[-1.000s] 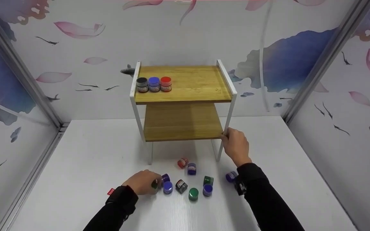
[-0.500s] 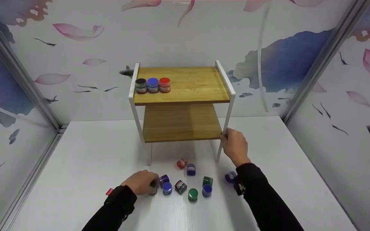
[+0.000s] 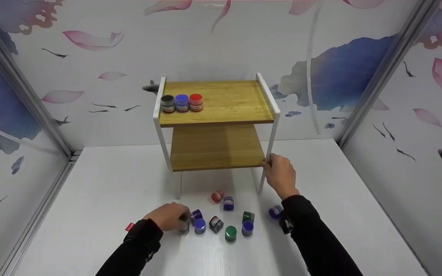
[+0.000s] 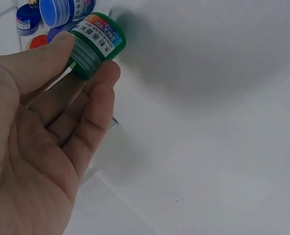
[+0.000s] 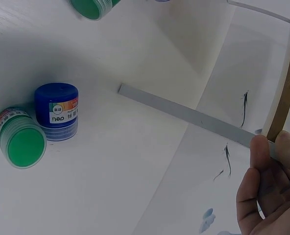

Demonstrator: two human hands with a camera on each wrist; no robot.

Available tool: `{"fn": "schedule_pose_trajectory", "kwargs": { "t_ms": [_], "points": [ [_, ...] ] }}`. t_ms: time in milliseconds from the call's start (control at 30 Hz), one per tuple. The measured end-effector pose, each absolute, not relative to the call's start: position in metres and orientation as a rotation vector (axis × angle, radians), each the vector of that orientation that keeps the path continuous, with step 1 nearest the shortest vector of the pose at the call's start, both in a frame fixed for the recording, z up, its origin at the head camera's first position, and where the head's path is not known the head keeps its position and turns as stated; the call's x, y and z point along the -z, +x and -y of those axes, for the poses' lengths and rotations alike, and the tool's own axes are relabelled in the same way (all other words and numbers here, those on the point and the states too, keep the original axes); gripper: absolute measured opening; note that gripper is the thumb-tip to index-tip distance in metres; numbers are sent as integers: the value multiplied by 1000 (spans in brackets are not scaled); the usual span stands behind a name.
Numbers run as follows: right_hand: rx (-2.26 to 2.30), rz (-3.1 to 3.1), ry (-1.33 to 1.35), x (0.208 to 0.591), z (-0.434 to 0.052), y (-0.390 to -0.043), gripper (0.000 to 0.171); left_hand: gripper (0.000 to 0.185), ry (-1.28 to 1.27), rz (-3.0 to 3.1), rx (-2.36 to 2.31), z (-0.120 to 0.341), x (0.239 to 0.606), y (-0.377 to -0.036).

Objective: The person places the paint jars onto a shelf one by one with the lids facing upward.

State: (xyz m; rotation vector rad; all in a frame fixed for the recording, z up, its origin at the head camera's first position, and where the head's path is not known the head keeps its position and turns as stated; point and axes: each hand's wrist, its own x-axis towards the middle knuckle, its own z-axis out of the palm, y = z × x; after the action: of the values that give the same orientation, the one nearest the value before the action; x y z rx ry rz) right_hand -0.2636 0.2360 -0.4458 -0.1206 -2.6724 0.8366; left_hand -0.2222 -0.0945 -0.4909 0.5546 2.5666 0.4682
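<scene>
In the left wrist view, a small paint jar with a green lid and printed label (image 4: 98, 41) is pinched between the thumb and fingers of my left hand (image 3: 168, 217). That hand is low over the table's front left, right beside a purple jar (image 3: 196, 214) and a blue-lidded jar (image 3: 200, 226). My right hand (image 3: 281, 174) holds the white front right leg of a two-tier wooden shelf (image 3: 221, 147), at the lower board's corner. On the top board's left side, black (image 3: 168, 104), blue (image 3: 182, 103) and red (image 3: 196, 102) jars stand in a row.
Several more paint jars lie or stand before the shelf, among them a red one (image 3: 217, 196), a black one (image 3: 216, 224) and a green one (image 3: 230, 233). A blue jar (image 3: 276, 211) lies by my right sleeve. Patterned walls enclose the white table (image 3: 121, 180).
The green jar in my left hand shows more below the fingers now. My right hand stays on the shelf leg, and the head view has shifted slightly.
</scene>
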Motion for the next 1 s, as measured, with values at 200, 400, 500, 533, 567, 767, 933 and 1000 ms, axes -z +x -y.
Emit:
{"fn": "schedule_pose_trajectory", "kwargs": {
  "t_ms": [200, 400, 500, 533, 567, 767, 933, 1000],
  "points": [
    [-819, 2674, -113, 447, -236, -264, 18, 22, 549, -2551, -492, 94, 488, -222],
    [-806, 2680, -122, 447, -236, -266, 17, 18, 566, -2567, -493, 94, 484, -224],
    [-807, 2675, -111, 445, -235, -266, 17, 17, 589, -2581, -473, 93, 483, -225],
    [-809, 2674, -105, 445, -235, -266, 17, 17, 594, -2586, -466, 93, 482, -225],
    [-812, 2672, -101, 445, -235, -266, 17, 17, 601, -2592, -458, 93, 481, -226],
    [-828, 2673, -127, 443, -235, -265, 17, 18, 597, -2584, -480, 92, 476, -228],
    [-837, 2675, -126, 444, -235, -264, 17, 19, 602, -2579, -492, 91, 475, -231],
    [-831, 2670, -125, 444, -235, -264, 17, 18, 609, -2577, -496, 91, 474, -232]
  ]
}}
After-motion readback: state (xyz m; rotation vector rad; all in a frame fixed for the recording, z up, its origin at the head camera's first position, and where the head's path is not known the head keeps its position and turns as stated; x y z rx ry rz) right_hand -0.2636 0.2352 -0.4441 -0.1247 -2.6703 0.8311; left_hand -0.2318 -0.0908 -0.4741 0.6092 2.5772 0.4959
